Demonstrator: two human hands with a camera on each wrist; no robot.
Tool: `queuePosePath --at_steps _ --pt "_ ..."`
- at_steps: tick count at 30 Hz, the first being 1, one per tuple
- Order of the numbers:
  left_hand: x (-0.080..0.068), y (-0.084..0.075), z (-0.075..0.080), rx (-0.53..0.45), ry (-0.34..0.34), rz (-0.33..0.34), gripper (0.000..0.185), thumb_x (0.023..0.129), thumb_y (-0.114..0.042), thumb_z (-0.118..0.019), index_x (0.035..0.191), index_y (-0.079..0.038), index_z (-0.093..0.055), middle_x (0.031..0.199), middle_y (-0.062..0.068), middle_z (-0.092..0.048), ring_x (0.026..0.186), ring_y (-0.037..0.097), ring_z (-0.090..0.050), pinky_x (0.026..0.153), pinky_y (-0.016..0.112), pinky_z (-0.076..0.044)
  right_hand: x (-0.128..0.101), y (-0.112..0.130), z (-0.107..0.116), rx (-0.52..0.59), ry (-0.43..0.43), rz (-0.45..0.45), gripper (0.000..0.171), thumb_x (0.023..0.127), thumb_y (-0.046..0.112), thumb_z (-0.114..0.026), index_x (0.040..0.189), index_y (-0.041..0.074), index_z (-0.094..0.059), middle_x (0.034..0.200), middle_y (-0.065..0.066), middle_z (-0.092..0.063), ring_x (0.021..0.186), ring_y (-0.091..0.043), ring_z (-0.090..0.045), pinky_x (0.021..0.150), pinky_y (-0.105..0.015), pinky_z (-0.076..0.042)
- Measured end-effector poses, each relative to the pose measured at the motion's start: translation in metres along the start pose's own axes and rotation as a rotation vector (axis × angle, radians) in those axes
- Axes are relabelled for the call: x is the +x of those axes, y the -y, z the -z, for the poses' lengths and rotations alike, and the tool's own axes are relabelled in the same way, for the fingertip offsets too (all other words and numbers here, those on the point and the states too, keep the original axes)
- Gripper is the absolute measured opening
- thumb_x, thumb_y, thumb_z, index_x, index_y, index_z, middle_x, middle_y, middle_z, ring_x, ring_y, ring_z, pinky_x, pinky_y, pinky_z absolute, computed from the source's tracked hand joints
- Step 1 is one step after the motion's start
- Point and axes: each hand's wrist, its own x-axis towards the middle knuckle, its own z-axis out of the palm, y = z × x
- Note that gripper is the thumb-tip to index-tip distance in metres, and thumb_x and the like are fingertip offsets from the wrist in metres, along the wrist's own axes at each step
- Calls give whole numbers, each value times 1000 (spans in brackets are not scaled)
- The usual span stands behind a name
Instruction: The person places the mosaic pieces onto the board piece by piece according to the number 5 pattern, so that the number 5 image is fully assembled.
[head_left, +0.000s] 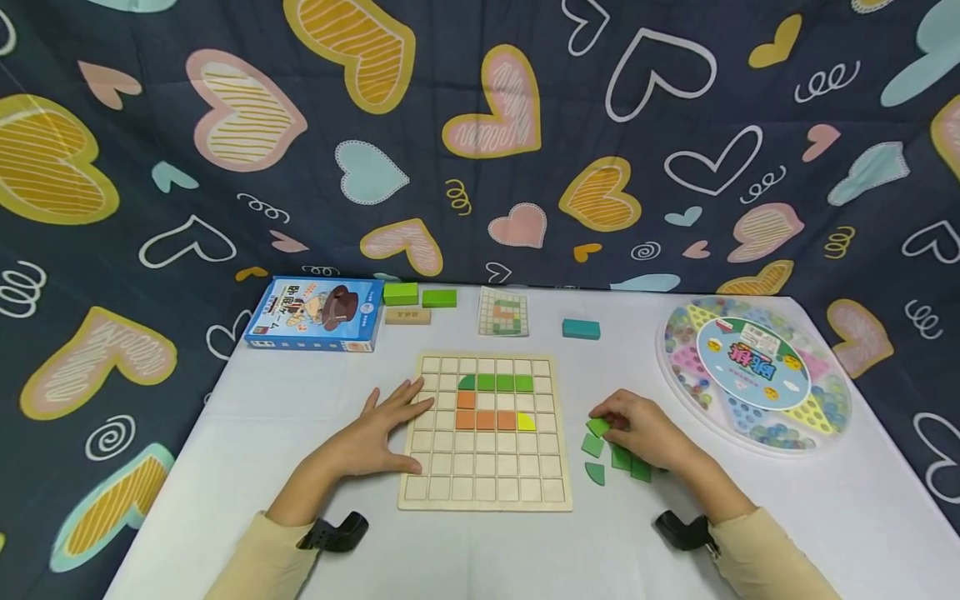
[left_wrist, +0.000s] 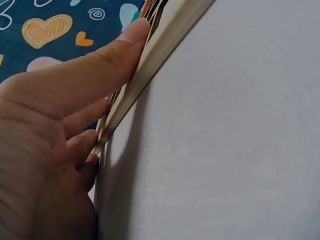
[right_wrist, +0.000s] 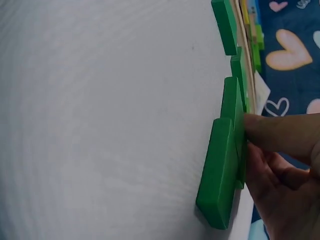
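Head view: your left hand (head_left: 378, 429) lies flat, fingers straight, on the left edge of the board (head_left: 487, 487), holding nothing. Your right hand (head_left: 641, 429) curls over the green tiles (head_left: 595, 472) on the table (head_left: 225, 467) just right of the board, pinching one (head_left: 597, 427). Writing on the blue box (head_left: 315, 314) and round tray (head_left: 753, 371) is too small to read.

Left wrist view: straight fingers (left_wrist: 100, 65) press the board's edge (left_wrist: 145, 75); push harder and the board could slide, shaking the placed tiles.

Right wrist view: fingertips (right_wrist: 280, 135) nip a tile (right_wrist: 232, 120) overlapping another (right_wrist: 217, 175); a shallow pinch could drop it or drag its neighbour.
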Motion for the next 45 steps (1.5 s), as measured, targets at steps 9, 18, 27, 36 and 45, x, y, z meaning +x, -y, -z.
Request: queuePosePath --at_steps 9,18,27,36,45 --pt "3 -1 0 11 -1 -5 99 64 -50 -81 146 -14 -39 160 7 -14 147 31 -8 113 62 4 -6 29 -13 60 -83 47 25 83 14 -72 107 13 -67 99 5 -64 82 -5 -61 71 -23 -53" --pt "6 -2 -1 1 -1 -10 99 64 -49 -82 145 -13 -39 160 8 -13 147 31 -8 112 63 4 9 67 -41 50 -45 197 25 82 23 -74 106 14 -69 100 8 -62 80 -4 -52 69 -20 -48" --pt "7 -4 0 10 3 -14 99 64 -50 -82 146 -14 -39 160 8 -13 147 31 -8 112 63 3 18 73 -50 -89 -63 216 24 83 18 -73 105 10 -69 100 3 -60 79 -6 -51 68 -21 -47" --pt "3 -3 2 17 2 -10 99 64 -50 -81 146 -14 -39 159 9 -14 147 32 -9 112 63 3 18 75 -51 -57 -34 215 27 83 16 -73 108 8 -68 102 2 -59 81 -5 -51 70 -21 -49" --pt "-1 -1 1 7 -4 -8 98 64 -49 -82 145 -14 -39 159 9 -14 147 32 -9 112 63 4 16 77 -54 -53 -49 186 28 82 15 -74 108 8 -68 101 2 -59 81 -5 -53 71 -22 -50"
